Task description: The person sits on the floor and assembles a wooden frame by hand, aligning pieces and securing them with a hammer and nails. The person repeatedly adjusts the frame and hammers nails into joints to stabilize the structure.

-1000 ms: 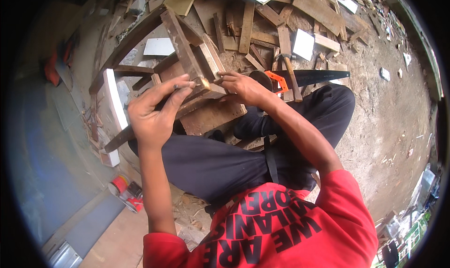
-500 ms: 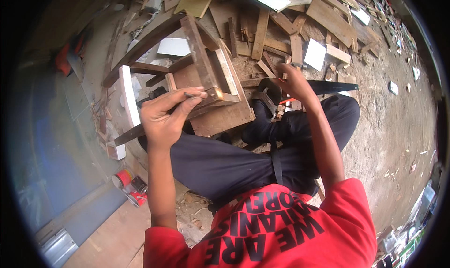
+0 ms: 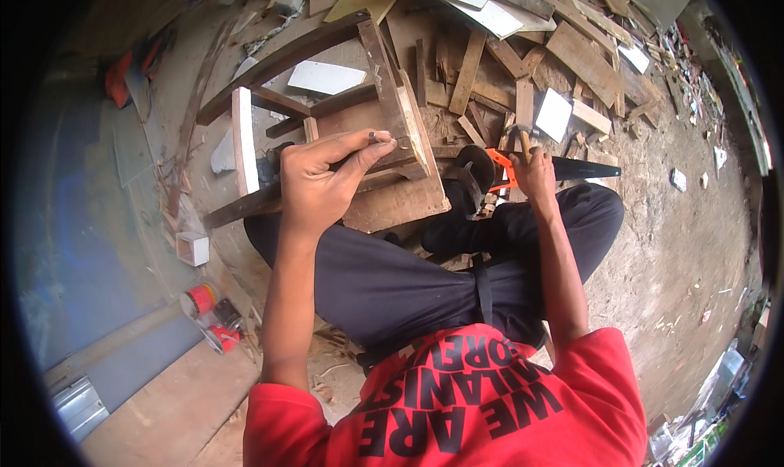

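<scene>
Wooden frame (image 3: pixel 378 65): just beyond left hand (image 3: pixel 318 185)
Nail-like piece (image 3: pixel 372 137): pinched in left fingertips
Hammer (image 3: pixel 525 142): handle grasped by right hand (image 3: pixel 536 175)
Orange-handled handsaw (image 3: pixel 584 169): beside right hand

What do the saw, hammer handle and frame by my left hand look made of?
Saw blade: likely metal, dark finish, thin and flat. Saw handle: probably plastic, evenly bright orange. Hammer handle: probably bare wood, given its tan colour. Frame: wood, worn brown finish, paler along one edge.

The left hand (image 3: pixel 320 183) pinches, right hand (image 3: pixel 536 178) curls, both forearms (image 3: pixel 287 324) extended.
</scene>
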{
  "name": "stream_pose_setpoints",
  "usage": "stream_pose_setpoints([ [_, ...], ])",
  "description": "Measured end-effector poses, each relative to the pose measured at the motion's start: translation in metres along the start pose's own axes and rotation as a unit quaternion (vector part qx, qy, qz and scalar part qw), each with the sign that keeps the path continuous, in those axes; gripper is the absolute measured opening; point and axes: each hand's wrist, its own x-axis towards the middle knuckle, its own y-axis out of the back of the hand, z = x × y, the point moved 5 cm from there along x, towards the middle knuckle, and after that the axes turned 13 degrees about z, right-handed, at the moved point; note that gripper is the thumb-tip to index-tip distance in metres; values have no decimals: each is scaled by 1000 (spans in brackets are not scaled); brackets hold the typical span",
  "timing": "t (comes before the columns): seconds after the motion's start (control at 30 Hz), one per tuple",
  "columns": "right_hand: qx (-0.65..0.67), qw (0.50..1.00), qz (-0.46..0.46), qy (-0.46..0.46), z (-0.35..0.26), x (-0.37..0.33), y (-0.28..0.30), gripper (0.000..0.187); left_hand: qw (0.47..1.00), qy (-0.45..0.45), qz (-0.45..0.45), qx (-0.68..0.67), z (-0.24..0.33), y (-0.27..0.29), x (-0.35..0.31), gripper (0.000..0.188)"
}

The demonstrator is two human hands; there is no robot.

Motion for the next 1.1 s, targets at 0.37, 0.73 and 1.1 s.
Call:
stream_pose_setpoints([
  [0.37,-95,992,-76,-20,38,-3,-41,24,1000,24,-11,6,-6,3,-2,11],
  [0.73,289,937,-160,-111,-25,19,46,52,1000,0,3,-10,1,3,-1,14],
  [1.1,287,918,-264,65,-199,-6,258,52,998,-51,25,-4,2,3,0,17],
])
